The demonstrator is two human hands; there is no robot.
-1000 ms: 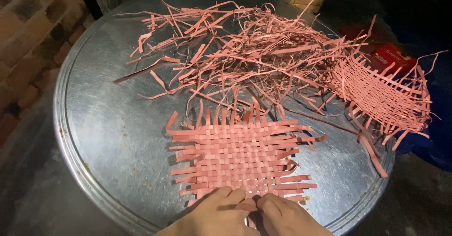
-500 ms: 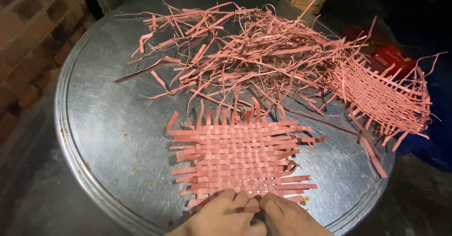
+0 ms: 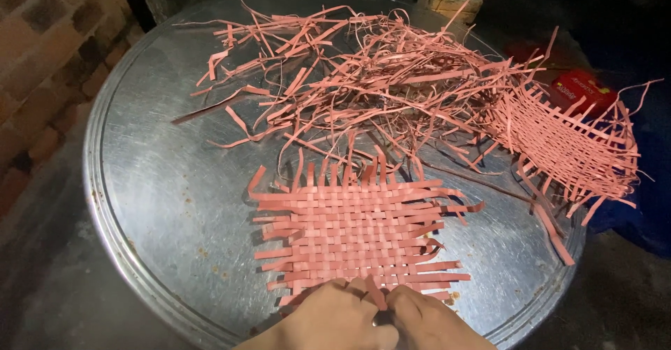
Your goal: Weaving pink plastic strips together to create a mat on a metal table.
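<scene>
A flat square mat woven from pink strips lies on a round metal tray, its loose ends sticking out on all sides. My left hand and my right hand rest side by side at the mat's near edge. Their fingertips pinch the strip ends there. The fingers are curled, and what lies under them is hidden.
A tangled heap of loose pink strips covers the far half of the tray. A second woven mat hangs over the tray's right edge. Behind it sits a red packet. A brick wall stands at the left.
Both hands have shifted slightly along the mat's near edge, working the strip ends. The mat and the loose strips have not moved.
</scene>
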